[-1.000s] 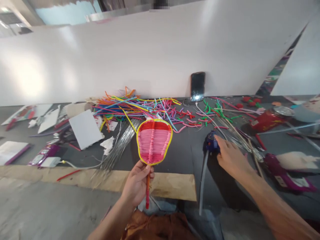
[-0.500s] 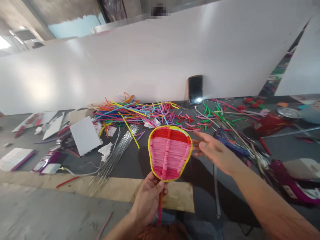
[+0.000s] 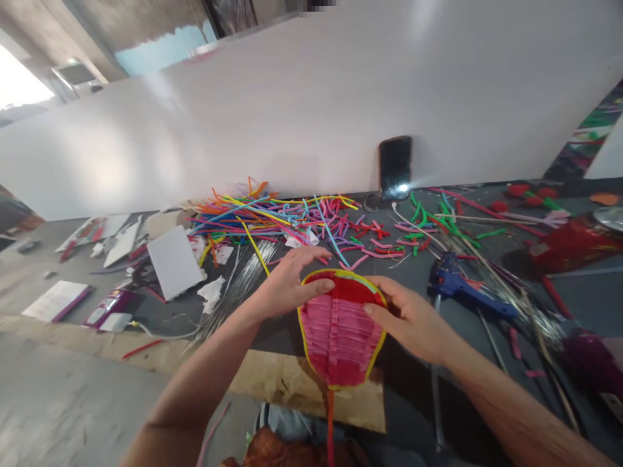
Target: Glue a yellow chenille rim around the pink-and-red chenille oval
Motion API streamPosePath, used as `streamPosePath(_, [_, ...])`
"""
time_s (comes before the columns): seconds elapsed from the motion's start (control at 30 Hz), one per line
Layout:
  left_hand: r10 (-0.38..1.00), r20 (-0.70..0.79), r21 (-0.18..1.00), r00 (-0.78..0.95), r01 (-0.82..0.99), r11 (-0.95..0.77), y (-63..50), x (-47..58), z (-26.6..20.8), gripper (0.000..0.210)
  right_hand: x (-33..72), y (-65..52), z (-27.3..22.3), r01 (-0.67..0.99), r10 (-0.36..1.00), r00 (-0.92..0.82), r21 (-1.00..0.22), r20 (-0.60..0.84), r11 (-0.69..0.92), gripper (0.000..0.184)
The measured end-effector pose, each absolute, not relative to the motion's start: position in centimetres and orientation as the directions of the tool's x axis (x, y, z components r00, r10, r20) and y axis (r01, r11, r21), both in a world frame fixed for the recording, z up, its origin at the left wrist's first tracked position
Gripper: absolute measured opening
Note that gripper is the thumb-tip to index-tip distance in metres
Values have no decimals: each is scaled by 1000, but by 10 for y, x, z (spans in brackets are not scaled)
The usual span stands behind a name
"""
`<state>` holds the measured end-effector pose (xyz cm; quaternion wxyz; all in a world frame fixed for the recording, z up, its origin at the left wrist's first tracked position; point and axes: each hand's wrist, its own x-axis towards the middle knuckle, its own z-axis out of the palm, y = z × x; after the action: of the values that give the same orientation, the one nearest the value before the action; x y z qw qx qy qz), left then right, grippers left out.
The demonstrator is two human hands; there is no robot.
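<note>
A paddle-shaped hand fan (image 3: 343,334) made of pipe cleaners has a pink face, a red top and bottom, and a yellow rim. Its thin orange-red handle (image 3: 331,415) points down toward my body. My right hand (image 3: 406,318) grips the fan's upper right edge, thumb on the front and fingers at the rim. At the upper left edge, my left hand (image 3: 287,285) rests its thumb on the red part, while its visible fingers stretch apart above the rim.
A heap of coloured pipe cleaners (image 3: 257,214) lies at the back, with metal wires (image 3: 238,279) in front. A phone (image 3: 395,167) leans on the white board (image 3: 292,117). Right of my hands sits a blue glue gun (image 3: 467,288), and a red can (image 3: 579,243) stands beyond.
My left hand has left the handle and moved up to the fan's upper left edge. My right hand has come in onto the right edge. The fan sits slightly lower.
</note>
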<state>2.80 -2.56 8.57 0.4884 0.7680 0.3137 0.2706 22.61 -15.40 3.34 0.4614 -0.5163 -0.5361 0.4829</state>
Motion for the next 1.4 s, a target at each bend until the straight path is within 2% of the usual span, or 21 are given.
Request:
streamPosePath(0.07, [592,-13,916,806,247,-316,-17,48,89,31,226,-158,34,156,999,-39,-988,2,8,34])
streamPosePath(0.13, [497,-105,921,861,273,-278,-14,60,85,21,228,-162,33,211,1000,-30,-977,0,7,34])
streamPosePath(0.3, [450,-206,926,869,322,-198,-13,70,69,16,236,-164,33,249,999,3,-968,-44,-43,38])
streamPosePath(0.4, [416,-237,908,878,352,-225,-12,73,67,18,241,-155,34,281,994,111,-958,-23,-53,32])
streamPosePath(0.47, [387,-259,896,885,370,-245,-12,75,67,19,243,-147,34,299,994,106,-953,-23,-54,28])
streamPosePath(0.7, [335,-242,845,911,368,-388,-16,84,60,13,245,-137,30,146,974,40,-963,-223,-227,27])
streamPosePath(0.83, [316,-272,834,909,387,-393,-18,88,56,14,248,-140,26,96,960,23,-955,-278,-279,15])
streamPosePath(0.93, [297,-287,821,911,394,-414,-19,90,54,14,250,-141,25,93,954,16,-950,-299,-299,13])
streamPosePath(1.23, [275,-308,838,911,396,-375,-17,91,52,16,253,-142,26,-9,942,-64,-944,-330,-331,33])
streamPosePath(1.4, [270,-295,831,917,385,-402,-15,90,53,17,252,-142,21,59,961,1,-960,-275,-275,39])
